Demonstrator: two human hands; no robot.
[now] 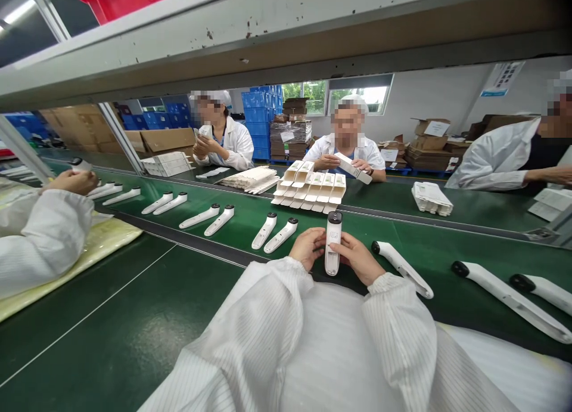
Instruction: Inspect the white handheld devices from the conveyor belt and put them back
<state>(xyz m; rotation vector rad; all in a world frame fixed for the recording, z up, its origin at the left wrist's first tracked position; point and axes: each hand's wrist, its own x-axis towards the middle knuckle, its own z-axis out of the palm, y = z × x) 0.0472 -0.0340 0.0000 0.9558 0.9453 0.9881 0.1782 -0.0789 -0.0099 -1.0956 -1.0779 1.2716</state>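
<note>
A white handheld thermometer [333, 245] with a black head stands nearly upright between my hands, its open lower recess facing me. My right hand [358, 258] is closed on it, thumb pressed on its front. From the other side, my left hand [308, 248] grips the left edge with curled fingers; the fingertips are partly hidden. Just right of my right hand lies a similar thermometer [404, 270] on the green conveyor belt [236, 245]. To the left of my left hand, another thermometer [280, 235] lies next to its twin [264, 231].
More thermometers [512, 301] lie along the belt on both sides. Across it, a co-worker [319, 152] holds a white box behind rows of open white cartons [310, 188]. At left, another person's hand [74, 180] holds a thermometer. A metal shelf [268, 36] hangs overhead.
</note>
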